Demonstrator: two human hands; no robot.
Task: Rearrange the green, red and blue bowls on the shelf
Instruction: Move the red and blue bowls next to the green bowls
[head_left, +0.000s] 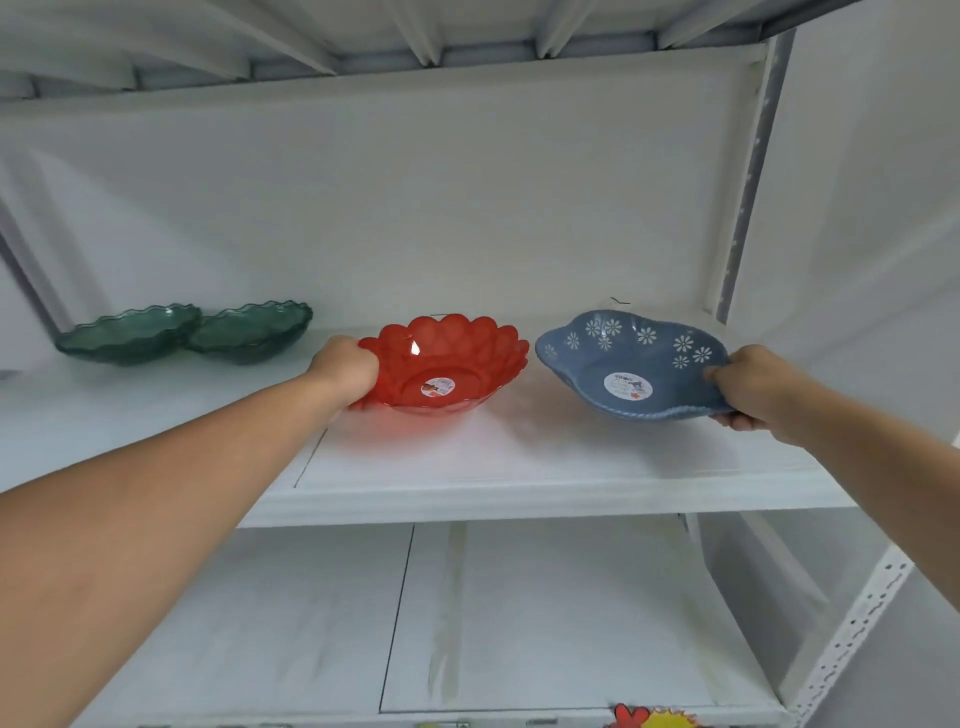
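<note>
A clear red scalloped bowl (447, 364) with a round sticker sits mid-shelf, tilted toward me. My left hand (345, 366) grips its left rim. To its right a blue bowl (631, 364) with white flowers and a sticker is tipped up off the shelf (519, 467). My right hand (750, 387) holds its right rim, thumb on top. Two dark green wavy-edged bowls, one (130, 335) at far left and another (252, 332) beside it, stand touching at the back left of the shelf.
The white shelf has a back wall and a perforated upright post (748, 182) at the right. A lower shelf (519, 613) lies beneath. Something red and yellow (652, 718) peeks in at the bottom edge.
</note>
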